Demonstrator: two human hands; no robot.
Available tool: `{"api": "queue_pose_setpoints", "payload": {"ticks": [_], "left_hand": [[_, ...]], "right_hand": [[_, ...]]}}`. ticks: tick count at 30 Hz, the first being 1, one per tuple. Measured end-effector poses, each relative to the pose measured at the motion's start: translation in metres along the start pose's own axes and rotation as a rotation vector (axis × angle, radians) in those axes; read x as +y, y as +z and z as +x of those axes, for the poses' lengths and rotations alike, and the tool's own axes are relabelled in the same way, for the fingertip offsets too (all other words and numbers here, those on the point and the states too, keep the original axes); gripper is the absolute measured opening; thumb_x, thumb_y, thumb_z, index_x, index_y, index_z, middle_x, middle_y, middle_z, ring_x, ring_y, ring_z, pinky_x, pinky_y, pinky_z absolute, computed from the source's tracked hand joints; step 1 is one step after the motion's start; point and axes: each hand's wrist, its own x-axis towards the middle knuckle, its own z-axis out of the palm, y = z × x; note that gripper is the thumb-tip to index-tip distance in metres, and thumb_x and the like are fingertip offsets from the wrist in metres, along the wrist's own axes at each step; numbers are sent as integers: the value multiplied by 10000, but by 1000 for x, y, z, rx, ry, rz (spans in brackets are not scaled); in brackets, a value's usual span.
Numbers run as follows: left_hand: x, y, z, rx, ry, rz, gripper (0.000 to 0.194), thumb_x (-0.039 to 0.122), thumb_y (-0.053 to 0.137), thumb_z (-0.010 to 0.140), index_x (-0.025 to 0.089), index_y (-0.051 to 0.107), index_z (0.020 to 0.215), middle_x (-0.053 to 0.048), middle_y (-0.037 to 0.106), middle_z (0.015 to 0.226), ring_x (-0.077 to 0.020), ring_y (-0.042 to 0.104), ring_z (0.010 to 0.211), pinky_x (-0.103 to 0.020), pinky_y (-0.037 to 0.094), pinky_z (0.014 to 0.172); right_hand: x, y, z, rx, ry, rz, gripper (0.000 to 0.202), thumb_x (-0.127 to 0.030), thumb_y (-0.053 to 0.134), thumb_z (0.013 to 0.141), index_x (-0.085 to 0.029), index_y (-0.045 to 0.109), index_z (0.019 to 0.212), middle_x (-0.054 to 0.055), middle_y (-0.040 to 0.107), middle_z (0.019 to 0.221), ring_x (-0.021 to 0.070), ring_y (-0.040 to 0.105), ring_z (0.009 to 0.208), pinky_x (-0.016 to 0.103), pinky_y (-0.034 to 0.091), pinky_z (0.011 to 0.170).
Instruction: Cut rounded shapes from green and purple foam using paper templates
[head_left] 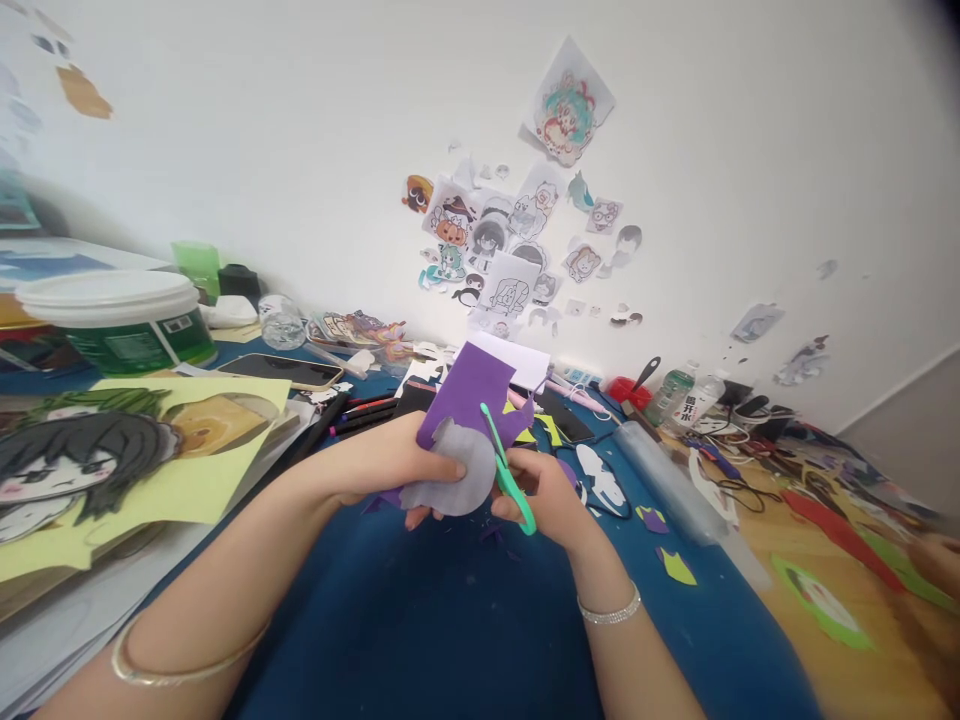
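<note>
My left hand (401, 450) pinches a sheet of purple paper (478, 385) together with a rounded grey paper shape (454, 485) lying over it. Its thumb presses on the grey piece, and the other fingers are mostly hidden behind. Green-handled scissors (513, 492) are in my right hand (551, 495), its fingers curled around the handles. They stand at the right edge of the grey shape, against the purple paper; how far the blades are apart I cannot tell. Small purple scraps (493, 537) lie on the blue table cover (450, 640) below.
To the left are a white-lidded tub (120, 320), a phone (281, 370) and yellow sheets (225, 480) with a cut-out drawing. Pens (367, 412) lie behind my left hand. On the right are a clear plastic roll (667, 480), bottles (694, 400) and another person's hand (937, 558).
</note>
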Motion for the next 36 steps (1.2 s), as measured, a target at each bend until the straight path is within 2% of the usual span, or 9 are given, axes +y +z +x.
{"api": "queue_pose_setpoints", "payload": {"ticks": [5, 14, 22, 27, 30, 33, 35, 36], "left_hand": [[-1, 1, 0, -15, 14, 7, 135, 229, 546, 709, 174, 543, 831, 2, 631, 558, -92, 515, 327, -152, 329, 305], [-1, -1, 0, -5, 12, -15, 150, 234, 558, 702, 172, 568, 838, 2, 633, 554, -102, 522, 340, -167, 373, 309], [0, -1, -1, -11, 28, -18, 98, 223, 544, 725, 178, 551, 811, 6, 634, 555, -88, 500, 314, -157, 325, 304], [-1, -3, 0, 28, 46, 8, 140, 279, 570, 723, 179, 556, 820, 17, 613, 586, -93, 496, 347, -186, 372, 337], [1, -8, -3, 72, 114, 60, 169, 303, 600, 713, 178, 569, 823, 19, 611, 627, -97, 535, 443, -188, 416, 433], [6, -15, -13, -36, 233, 154, 206, 285, 644, 663, 180, 596, 834, 0, 627, 738, -158, 598, 680, -222, 467, 617], [8, -16, -19, -129, 297, 240, 304, 273, 682, 605, 191, 602, 886, -17, 630, 878, -207, 585, 840, -257, 461, 738], [8, -14, -20, -133, 309, 293, 356, 277, 692, 586, 197, 599, 920, -22, 622, 935, -219, 572, 880, -265, 455, 766]], "right_hand": [[2, 1, 0, -11, -15, 39, 497, -576, 673, 557, -137, 592, 776, -13, 477, 602, 106, 407, 550, 219, 348, 487], [4, -1, -1, -37, -24, -2, 514, -598, 652, 569, -133, 592, 780, -4, 490, 610, 104, 408, 532, 225, 337, 484], [4, 5, -1, 33, -17, 30, 482, -560, 671, 578, -133, 598, 789, -23, 451, 576, 93, 371, 521, 215, 324, 468], [4, 6, 1, 92, 8, 7, 383, -438, 737, 561, -136, 596, 751, -32, 441, 558, 87, 361, 511, 214, 322, 471], [7, 8, 4, 160, 8, 98, 366, -396, 746, 557, -142, 591, 771, -40, 443, 549, 80, 365, 490, 210, 326, 462], [10, 11, 8, 215, -17, 202, 350, -388, 730, 574, -144, 587, 780, -40, 463, 541, 78, 392, 473, 206, 344, 452], [10, 13, 10, 243, -13, 238, 341, -390, 720, 581, -145, 587, 777, -35, 487, 544, 83, 418, 473, 209, 371, 455], [10, 15, 10, 255, -5, 248, 340, -388, 719, 579, -144, 587, 775, -33, 500, 548, 85, 428, 475, 210, 381, 457]]}}
